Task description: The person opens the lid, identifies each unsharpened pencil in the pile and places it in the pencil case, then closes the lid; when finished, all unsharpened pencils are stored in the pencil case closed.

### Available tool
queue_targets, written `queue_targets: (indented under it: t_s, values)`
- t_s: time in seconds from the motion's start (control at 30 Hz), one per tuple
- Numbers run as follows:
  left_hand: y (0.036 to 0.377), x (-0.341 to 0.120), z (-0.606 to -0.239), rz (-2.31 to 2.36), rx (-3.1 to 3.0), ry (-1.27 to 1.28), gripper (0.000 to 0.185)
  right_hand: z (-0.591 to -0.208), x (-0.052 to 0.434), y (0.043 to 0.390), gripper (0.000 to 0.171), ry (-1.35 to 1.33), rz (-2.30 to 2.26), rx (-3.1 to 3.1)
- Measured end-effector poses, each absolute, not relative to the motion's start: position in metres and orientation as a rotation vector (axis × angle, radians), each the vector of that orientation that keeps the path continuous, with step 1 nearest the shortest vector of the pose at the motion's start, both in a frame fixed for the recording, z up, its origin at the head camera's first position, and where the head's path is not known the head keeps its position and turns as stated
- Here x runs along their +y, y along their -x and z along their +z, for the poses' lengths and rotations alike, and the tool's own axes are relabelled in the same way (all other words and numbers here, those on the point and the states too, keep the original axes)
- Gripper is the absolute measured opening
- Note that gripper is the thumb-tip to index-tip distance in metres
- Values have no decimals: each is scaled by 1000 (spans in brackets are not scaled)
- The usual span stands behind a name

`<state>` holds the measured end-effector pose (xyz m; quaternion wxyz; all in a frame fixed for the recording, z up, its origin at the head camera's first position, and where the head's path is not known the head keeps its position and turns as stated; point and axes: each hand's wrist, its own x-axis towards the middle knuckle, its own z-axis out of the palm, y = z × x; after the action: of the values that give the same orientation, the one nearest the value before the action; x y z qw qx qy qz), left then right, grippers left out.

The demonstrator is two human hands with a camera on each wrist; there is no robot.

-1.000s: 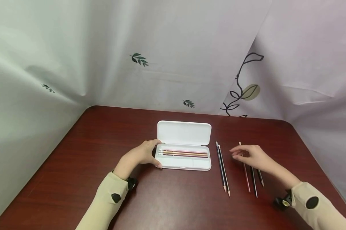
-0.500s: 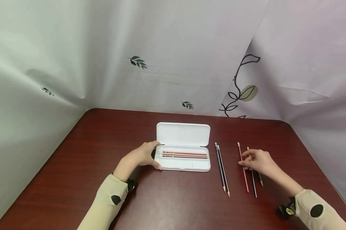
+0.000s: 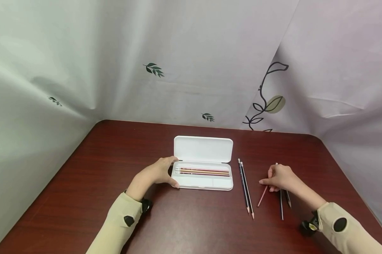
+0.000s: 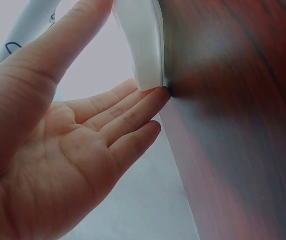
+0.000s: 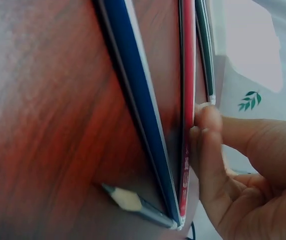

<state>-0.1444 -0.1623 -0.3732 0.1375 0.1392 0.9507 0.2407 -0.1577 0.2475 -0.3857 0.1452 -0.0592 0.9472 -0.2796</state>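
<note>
Head view: right hand (image 3: pixel 279 177) pinches a red pencil (image 3: pixel 262 196) at right of frame; left hand (image 3: pixel 159 171), fingers straight, steadies the case (image 3: pixel 203 181). Next, I judge: lift it cleanly.

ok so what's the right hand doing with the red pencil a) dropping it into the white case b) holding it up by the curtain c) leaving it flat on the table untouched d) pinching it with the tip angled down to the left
d: the right hand pinches the red pencil, whose tip slants down and left over the table, apart from the white case.
</note>
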Motion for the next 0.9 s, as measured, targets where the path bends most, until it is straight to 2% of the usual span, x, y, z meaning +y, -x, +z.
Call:
queue_targets:
  t_s: [0.4,0.9]
  values:
    - [144,-163,-371,686,2751,-385,85,-384,255,158,39,164,-733,2658]
    - [144,-161,-371,690,2738,-376,88,-370,260,170,21,137,-994,2417]
